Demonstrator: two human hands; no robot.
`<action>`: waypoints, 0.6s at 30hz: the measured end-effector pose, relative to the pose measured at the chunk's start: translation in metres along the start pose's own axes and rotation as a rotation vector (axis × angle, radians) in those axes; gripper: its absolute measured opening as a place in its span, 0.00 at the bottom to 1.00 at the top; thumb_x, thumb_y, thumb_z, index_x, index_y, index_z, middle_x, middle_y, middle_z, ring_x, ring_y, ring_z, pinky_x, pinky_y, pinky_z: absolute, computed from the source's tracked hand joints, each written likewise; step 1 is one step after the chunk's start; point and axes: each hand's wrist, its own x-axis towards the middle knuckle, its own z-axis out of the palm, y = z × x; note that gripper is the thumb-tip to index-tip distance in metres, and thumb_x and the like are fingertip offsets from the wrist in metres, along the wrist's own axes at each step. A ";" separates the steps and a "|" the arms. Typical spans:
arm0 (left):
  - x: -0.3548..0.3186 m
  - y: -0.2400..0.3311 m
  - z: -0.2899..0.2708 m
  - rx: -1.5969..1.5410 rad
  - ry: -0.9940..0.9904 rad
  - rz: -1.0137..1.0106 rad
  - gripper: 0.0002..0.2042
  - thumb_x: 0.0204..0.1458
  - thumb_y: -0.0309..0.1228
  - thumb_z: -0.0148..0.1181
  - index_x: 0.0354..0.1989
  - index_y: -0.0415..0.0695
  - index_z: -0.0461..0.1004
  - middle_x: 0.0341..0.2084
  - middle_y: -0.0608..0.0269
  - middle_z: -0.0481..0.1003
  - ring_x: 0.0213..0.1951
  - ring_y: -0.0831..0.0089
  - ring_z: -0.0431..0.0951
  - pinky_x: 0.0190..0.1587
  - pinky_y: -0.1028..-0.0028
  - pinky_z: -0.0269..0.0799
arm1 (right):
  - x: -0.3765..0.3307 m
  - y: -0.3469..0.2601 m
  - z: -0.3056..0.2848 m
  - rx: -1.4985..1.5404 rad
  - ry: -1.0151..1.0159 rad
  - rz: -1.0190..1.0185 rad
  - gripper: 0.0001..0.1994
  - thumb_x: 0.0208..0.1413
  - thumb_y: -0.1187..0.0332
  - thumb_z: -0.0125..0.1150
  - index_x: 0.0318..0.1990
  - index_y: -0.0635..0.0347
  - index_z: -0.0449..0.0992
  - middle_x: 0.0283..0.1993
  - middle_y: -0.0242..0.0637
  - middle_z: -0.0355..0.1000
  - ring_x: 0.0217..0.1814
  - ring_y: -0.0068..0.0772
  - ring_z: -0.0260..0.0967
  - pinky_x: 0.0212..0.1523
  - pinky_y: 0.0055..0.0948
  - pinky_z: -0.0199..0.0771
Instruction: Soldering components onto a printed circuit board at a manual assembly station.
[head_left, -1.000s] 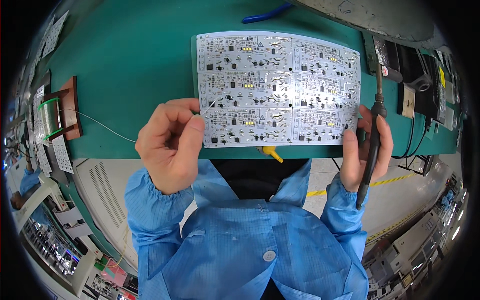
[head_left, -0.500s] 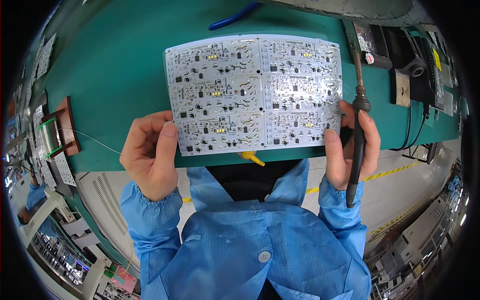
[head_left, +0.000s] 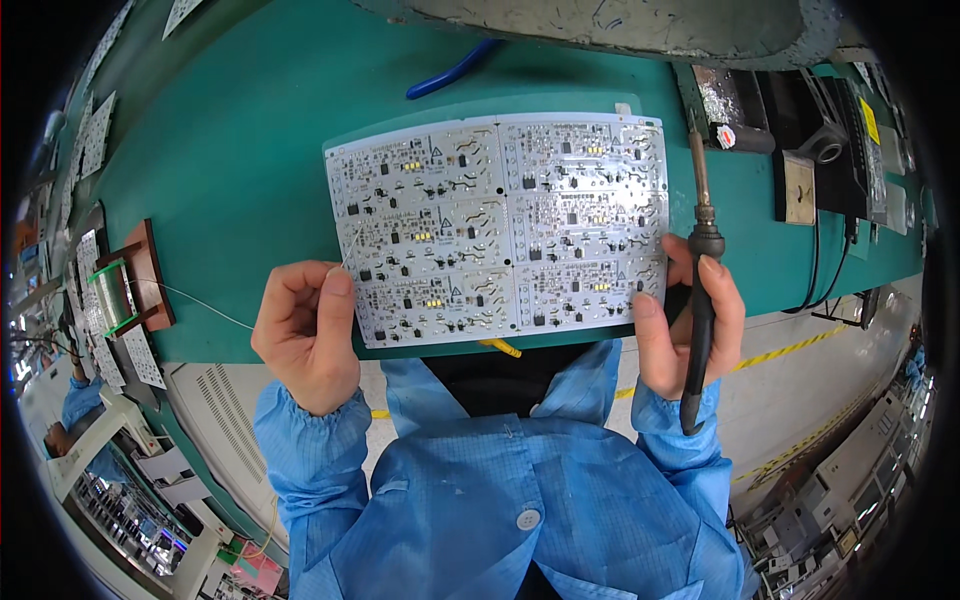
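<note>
Left hand [head_left: 308,335] pinches wire [head_left: 205,304] beside circuit panel [head_left: 500,230]. Right hand [head_left: 668,350] pinches opposite edge, probably for steadiness, iron [head_left: 702,320] against its fingers.

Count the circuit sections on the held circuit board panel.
6: top left section, middle left section, bottom left section, top right section, middle right section, bottom right section. None looks hidden, though the right thumb overlaps the last.

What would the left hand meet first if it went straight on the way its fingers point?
The left hand would likely meet the white, rectangular circuit board panel first; its left edge lies right at the fingertips, though one view leaves the depth unclear.
</note>
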 end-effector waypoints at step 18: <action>0.006 -0.001 0.001 0.107 0.037 0.031 0.03 0.55 0.22 0.56 0.31 0.38 0.69 0.19 0.73 0.69 0.22 0.89 0.62 0.26 0.86 0.57 | 0.001 -0.002 0.000 0.010 0.020 0.006 0.30 0.45 0.83 0.59 0.59 0.63 0.58 0.44 0.57 0.71 0.42 0.36 0.71 0.45 0.33 0.69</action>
